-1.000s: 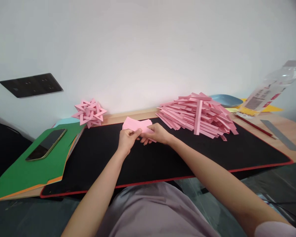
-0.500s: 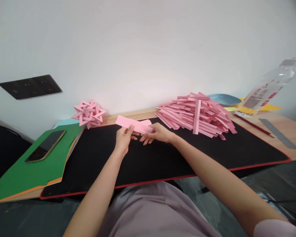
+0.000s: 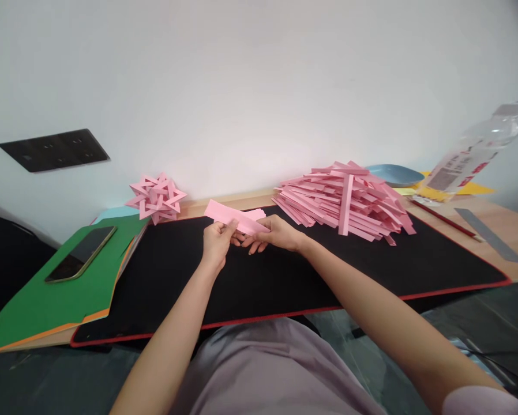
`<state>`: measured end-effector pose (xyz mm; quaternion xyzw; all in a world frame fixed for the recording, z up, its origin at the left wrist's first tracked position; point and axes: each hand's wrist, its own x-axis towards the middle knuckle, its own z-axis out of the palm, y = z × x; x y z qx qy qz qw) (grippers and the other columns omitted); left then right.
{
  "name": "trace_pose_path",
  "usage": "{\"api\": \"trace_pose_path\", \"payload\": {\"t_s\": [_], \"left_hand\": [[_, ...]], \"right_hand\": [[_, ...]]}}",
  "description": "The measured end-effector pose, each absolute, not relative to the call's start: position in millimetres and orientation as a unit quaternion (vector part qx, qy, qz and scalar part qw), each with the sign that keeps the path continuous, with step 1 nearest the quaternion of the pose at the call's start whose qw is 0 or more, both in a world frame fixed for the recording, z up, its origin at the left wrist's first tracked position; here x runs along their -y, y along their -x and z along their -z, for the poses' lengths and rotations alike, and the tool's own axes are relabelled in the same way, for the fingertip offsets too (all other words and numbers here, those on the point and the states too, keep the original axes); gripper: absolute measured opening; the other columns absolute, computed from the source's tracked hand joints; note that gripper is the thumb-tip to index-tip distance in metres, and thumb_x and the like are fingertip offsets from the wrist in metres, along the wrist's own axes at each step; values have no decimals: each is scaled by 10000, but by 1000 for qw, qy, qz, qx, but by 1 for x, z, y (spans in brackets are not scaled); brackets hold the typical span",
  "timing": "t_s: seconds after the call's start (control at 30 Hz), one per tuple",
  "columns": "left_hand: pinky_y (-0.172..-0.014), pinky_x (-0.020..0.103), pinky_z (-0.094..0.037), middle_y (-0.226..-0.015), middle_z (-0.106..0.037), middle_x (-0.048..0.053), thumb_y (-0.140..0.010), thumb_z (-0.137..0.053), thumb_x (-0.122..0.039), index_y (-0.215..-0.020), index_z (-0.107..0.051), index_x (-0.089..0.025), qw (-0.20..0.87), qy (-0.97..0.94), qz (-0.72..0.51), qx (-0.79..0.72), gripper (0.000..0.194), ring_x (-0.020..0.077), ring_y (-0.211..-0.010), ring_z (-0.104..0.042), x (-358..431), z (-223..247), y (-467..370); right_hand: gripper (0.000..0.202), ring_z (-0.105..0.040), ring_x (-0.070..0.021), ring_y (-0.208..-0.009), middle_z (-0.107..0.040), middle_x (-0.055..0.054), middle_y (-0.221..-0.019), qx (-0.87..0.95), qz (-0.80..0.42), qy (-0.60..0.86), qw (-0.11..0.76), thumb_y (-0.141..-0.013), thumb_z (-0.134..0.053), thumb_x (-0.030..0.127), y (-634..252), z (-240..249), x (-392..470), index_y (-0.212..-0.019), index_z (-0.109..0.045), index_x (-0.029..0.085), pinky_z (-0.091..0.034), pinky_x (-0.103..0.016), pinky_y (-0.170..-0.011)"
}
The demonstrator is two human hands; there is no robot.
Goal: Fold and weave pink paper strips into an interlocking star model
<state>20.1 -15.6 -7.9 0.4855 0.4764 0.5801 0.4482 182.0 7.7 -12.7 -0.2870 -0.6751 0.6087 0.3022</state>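
A pink paper strip with a lengthwise crease is held above the black mat, slanting down to the right. My left hand pinches its lower edge with the thumb on top. At its right end my right hand grips it between thumb and fingers. More pink paper shows behind the strip; whether it is a separate piece I cannot tell. Beyond my right hand lies a large pile of folded pink strips. A pink paper star model stands to the left, near the wall.
The black mat has a red edge. Green sheets carry a phone at left. On the right are a blue dish, a clear bottle, a dark red pencil and a ruler. A black socket panel is on the wall.
The strip has shifted slightly, and my left thumb has slid a little right along it. Both hands keep their hold in nearly the same place.
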Motion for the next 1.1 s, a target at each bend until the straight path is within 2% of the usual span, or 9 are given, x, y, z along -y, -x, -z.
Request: {"api": "trace_pose_path", "payload": {"t_s": [0.17, 0.3, 0.43, 0.53, 0.63, 0.7, 0.87, 1.0, 1.1], "left_hand": [[-403, 205, -420, -537, -610, 46, -634, -688, -375, -706, -583, -90, 437, -486, -584, -482, 313, 140, -476, -592, 14, 8, -18], [-372, 196, -392, -554, -609, 42, -662, -665, -366, -746, -584, -94, 413, -493, -590, -488, 296, 140, -476, -587, 13, 9, -16], [-372, 185, -370, -529, -588, 28, -661, -671, -366, -740, -596, -97, 389, -502, -611, -474, 290, 114, -450, -553, 14, 7, -17], [-376, 184, -371, -590, -610, 35, -663, -667, -398, -760, -601, -109, 386, -504, -624, -455, 312, 111, -479, -558, 15, 5, -18], [-384, 190, -392, -638, -614, 32, -679, -634, -459, -744, -603, -124, 403, -504, -617, -450, 342, 103, -485, -547, 14, 5, -18], [-389, 200, -402, -630, -600, 22, -685, -620, -478, -719, -598, -131, 413, -511, -605, -450, 349, 96, -461, -524, 14, 6, -18], [-395, 222, -387, -518, -533, -3, -676, -633, -458, -611, -568, -146, 453, -558, -505, -478, 325, 107, -423, -487, 19, 7, -21], [-415, 207, -323, -545, -544, 2, -695, -617, -429, -616, -612, -143, 500, -632, -368, -464, 297, 94, -452, -448, 26, 7, -22], [-421, 203, -290, -539, -525, -7, -716, -590, -428, -629, -621, -145, 497, -654, -343, -456, 297, 87, -461, -415, 28, 7, -21]], "right_hand": [[296, -682, -171, -740, -664, -151, -1006, 675, -627, 262, 288, -737, -633, 239, -183, 12, -6, -985, -591, 84, -546, -247, -626], [324, -678, -171, -756, -671, -145, -978, 681, -610, 271, 301, -744, -637, 311, -184, 15, -9, -972, -593, 86, -549, -253, -636], [374, -672, -155, -698, -679, -141, -924, 654, -590, 317, 353, -723, -647, 400, -184, 17, -14, -928, -611, 89, -538, -221, -581], [375, -661, -147, -679, -687, -103, -805, 651, -577, 329, 368, -663, -691, 417, -184, 18, -15, -835, -639, 87, -529, -212, -578], [356, -642, -141, -664, -674, -66, -707, 679, -577, 317, 324, -594, -730, 415, -184, 17, -12, -713, -647, 91, -524, -220, -593], [353, -623, -127, -625, -654, -44, -655, 697, -576, 308, 296, -593, -721, 434, -184, 16, -10, -643, -631, 96, -516, -216, -574], [440, -550, -89, -488, -544, 3, -490, 690, -543, 346, 330, -638, -656, 513, -182, 14, -8, -493, -511, 123, -486, -207, -486], [401, -542, -93, -482, -573, -13, -540, 686, -518, 369, 353, -628, -671, 504, -182, 17, -11, -573, -568, 120, -460, -199, -441], [360, -518, -87, -476, -579, -16, -564, 672, -516, 372, 379, -621, -689, 466, -181, 20, -13, -636, -605, 116, -438, -197, -425]]}}
